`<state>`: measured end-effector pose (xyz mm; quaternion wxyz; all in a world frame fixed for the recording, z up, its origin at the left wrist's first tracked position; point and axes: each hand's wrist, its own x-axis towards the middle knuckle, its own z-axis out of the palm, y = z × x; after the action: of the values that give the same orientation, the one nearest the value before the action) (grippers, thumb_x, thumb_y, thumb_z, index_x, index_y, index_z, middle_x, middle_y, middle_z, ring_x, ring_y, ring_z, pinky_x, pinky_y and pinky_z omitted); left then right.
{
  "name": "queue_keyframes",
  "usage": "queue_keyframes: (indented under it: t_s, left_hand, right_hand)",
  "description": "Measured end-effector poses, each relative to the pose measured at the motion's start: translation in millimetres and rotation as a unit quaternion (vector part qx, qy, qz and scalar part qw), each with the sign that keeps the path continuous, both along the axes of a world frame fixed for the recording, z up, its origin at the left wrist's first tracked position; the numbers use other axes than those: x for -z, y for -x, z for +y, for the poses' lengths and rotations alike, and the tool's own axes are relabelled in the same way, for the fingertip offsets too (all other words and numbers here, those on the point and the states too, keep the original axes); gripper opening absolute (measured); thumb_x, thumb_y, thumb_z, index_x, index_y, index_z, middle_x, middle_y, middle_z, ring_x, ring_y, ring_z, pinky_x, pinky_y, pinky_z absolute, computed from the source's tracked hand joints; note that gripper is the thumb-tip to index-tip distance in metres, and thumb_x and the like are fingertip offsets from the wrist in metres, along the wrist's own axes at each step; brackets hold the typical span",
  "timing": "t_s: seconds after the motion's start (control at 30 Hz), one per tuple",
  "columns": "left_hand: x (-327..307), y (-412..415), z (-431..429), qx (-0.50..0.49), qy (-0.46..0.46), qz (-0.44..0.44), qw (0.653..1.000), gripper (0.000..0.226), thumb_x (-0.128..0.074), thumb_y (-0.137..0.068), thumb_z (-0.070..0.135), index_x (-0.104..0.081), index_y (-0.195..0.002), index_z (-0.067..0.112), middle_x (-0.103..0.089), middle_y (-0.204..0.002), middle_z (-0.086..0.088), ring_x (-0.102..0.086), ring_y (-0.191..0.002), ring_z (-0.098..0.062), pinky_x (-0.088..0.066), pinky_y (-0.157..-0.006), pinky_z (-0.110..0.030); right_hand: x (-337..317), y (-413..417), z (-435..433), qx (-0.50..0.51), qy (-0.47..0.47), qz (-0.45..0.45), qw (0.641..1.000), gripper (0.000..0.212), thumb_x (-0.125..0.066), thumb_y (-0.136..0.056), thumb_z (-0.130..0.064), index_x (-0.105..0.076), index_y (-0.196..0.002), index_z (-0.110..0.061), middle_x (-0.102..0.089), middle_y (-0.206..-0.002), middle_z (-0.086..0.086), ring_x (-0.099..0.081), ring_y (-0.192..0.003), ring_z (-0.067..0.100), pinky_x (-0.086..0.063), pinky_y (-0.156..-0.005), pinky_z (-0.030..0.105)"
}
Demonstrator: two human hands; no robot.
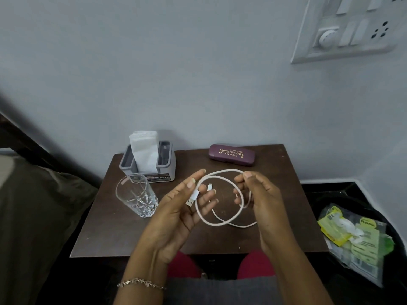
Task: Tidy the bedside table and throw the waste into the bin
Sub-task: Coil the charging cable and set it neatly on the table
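Cable (194,195) hangs coiled above the worktop (286,205), right of the glass (136,195), loop lying left-to-right between hands: left hand (176,214) fingers loosely curled round the plug end, right hand (262,201) fingers pinching the loop's far side.

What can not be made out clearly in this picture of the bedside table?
All in the head view:
The dark object in the grey plastic organiser: too small and shadowed to identify.
Print on the yellow-green wrappers in the black bin: blurred.
The white wall switchboard: cut off by the top and right edges.
The white charging cable: partly hidden behind the right hand.
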<state>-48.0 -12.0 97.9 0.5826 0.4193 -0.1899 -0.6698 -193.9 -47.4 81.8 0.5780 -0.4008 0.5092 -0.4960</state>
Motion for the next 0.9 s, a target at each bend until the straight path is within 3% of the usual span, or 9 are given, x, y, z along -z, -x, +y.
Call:
queue_keyframes:
  t_s: [0.17, 0.23, 0.3, 0.37, 0.6, 0.7, 0.8, 0.9]
  left_hand:
    - [7, 3, -8, -0.111, 0.012, 0.037, 0.993, 0.029, -0.043, -0.095, 0.010, -0.063, -0.116, 0.007, -0.064, -0.079, 0.000, -0.066, -0.068, -0.005, -0.055, -0.086, -0.031]
    - [9, 3, -8, -0.131, 0.012, 0.032, 0.991, 0.029, -0.042, -0.096, 0.008, -0.062, -0.117, 0.006, -0.061, -0.077, 0.002, -0.063, -0.065, -0.004, -0.053, -0.089, -0.031]
    - [11, 2, -8, -0.135, 0.009, 0.018, 0.991, 0.030, -0.041, -0.095, 0.006, -0.062, -0.117, 0.005, -0.061, -0.075, 0.003, -0.061, -0.062, -0.004, -0.053, -0.089, -0.031]
    - [13, 3, -7, -0.130, 0.009, -0.018, 0.991, 0.030, -0.041, -0.095, 0.004, -0.062, -0.117, 0.005, -0.059, -0.074, 0.003, -0.059, -0.062, -0.004, -0.053, -0.090, -0.029]
    - [14, 7, -6, -0.123, 0.036, -0.169, 0.977, 0.031, -0.040, -0.096, 0.005, -0.064, -0.115, 0.011, -0.063, -0.082, 0.005, -0.054, -0.061, -0.002, -0.053, -0.073, -0.016]
    - [14, 10, -7, -0.147, 0.041, -0.179, 0.972, 0.031, -0.041, -0.096, 0.006, -0.063, -0.118, 0.011, -0.062, -0.088, 0.001, -0.056, -0.067, -0.003, -0.052, -0.078, -0.017]
    - [12, 15, -6, -0.143, 0.034, -0.134, 0.980, 0.031, -0.041, -0.096, 0.007, -0.060, -0.120, 0.011, -0.065, -0.094, -0.003, -0.061, -0.082, -0.009, -0.049, -0.091, -0.029]
    - [11, 14, -5, -0.125, 0.032, -0.155, 0.979, 0.032, -0.041, -0.097, 0.013, -0.060, -0.122, 0.015, -0.071, -0.107, -0.004, -0.065, -0.101, -0.015, -0.049, -0.094, -0.033]
  right_hand:
    - [-2, -5, 6, -0.079, -0.007, -0.014, 0.997, 0.022, -0.045, -0.096, -0.011, -0.068, -0.098, -0.009, -0.069, -0.072, 0.009, -0.060, -0.049, 0.008, -0.045, -0.048, 0.012]
    - [1, -5, 8, -0.106, 0.000, -0.007, 0.994, 0.024, -0.047, -0.096, -0.014, -0.070, -0.100, -0.015, -0.072, -0.077, 0.009, -0.065, -0.058, 0.011, -0.049, -0.056, 0.013]
    - [4, -4, 10, -0.114, -0.002, -0.012, 0.993, 0.023, -0.050, -0.095, -0.020, -0.072, -0.096, -0.018, -0.075, -0.085, 0.005, -0.070, -0.077, 0.014, -0.055, -0.072, 0.021]
    - [5, -3, 10, -0.120, -0.021, -0.046, 0.992, 0.023, -0.051, -0.094, -0.024, -0.072, -0.096, -0.015, -0.076, -0.092, 0.004, -0.071, -0.089, 0.017, -0.056, -0.081, 0.027]
    - [6, 4, 7, -0.156, -0.056, -0.084, 0.983, 0.025, -0.061, -0.081, -0.032, -0.073, -0.094, -0.015, -0.075, -0.094, 0.008, -0.071, -0.094, 0.019, -0.051, -0.092, 0.034]
    - [5, 0, 9, -0.162, -0.032, -0.070, 0.984, 0.025, -0.063, -0.076, -0.036, -0.075, -0.092, -0.021, -0.075, -0.090, 0.007, -0.068, -0.097, 0.024, -0.047, -0.095, 0.035]
    - [4, -4, 9, -0.122, -0.017, -0.088, 0.988, 0.020, -0.062, -0.077, -0.034, -0.074, -0.088, -0.022, -0.074, -0.077, 0.002, -0.061, -0.086, 0.024, -0.044, -0.086, 0.039]
    - [3, -4, 8, -0.076, -0.007, -0.089, 0.993, 0.016, -0.061, -0.083, -0.027, -0.074, -0.088, -0.020, -0.071, -0.072, -0.002, -0.057, -0.079, 0.029, -0.040, -0.080, 0.044]
